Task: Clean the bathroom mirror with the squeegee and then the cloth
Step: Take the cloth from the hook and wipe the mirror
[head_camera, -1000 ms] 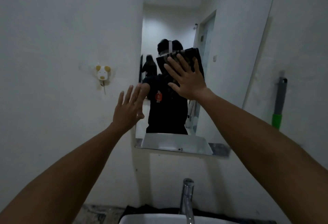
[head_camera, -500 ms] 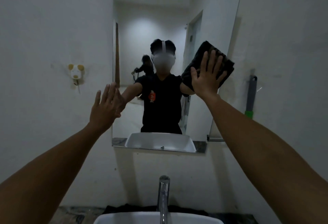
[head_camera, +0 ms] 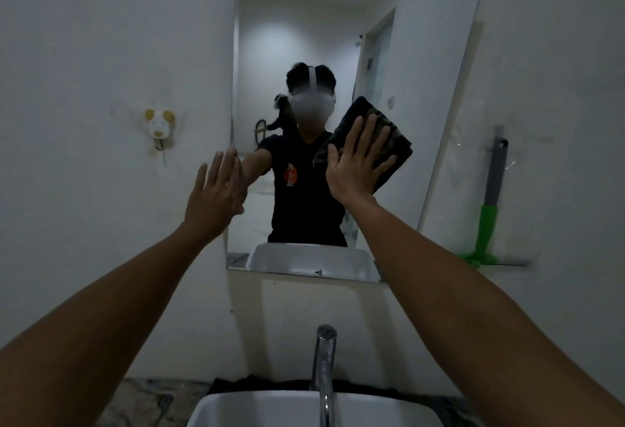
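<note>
A frameless rectangular mirror [head_camera: 422,54] hangs on the white wall above the sink. My right hand [head_camera: 355,164] presses a folded dark cloth [head_camera: 389,142] flat against the middle of the glass, fingers straight and spread. At the mirror's left edge my left hand [head_camera: 216,193] lies flat with straight fingers, touching the glass where it meets the wall. The squeegee [head_camera: 488,203], with a grey and green handle, stands upright against the wall to the right of the mirror, on a small glass shelf [head_camera: 510,262].
A chrome tap [head_camera: 324,369] rises from a white basin [head_camera: 257,408] directly below. A small animal-shaped wall hook [head_camera: 159,127] is mounted left of the mirror. A dark stone counter [head_camera: 142,403] flanks the basin.
My right hand has slid the cloth from the mirror's right side back left and slightly down toward the middle. My left hand stays at the mirror's left edge. The camera view shifted.
</note>
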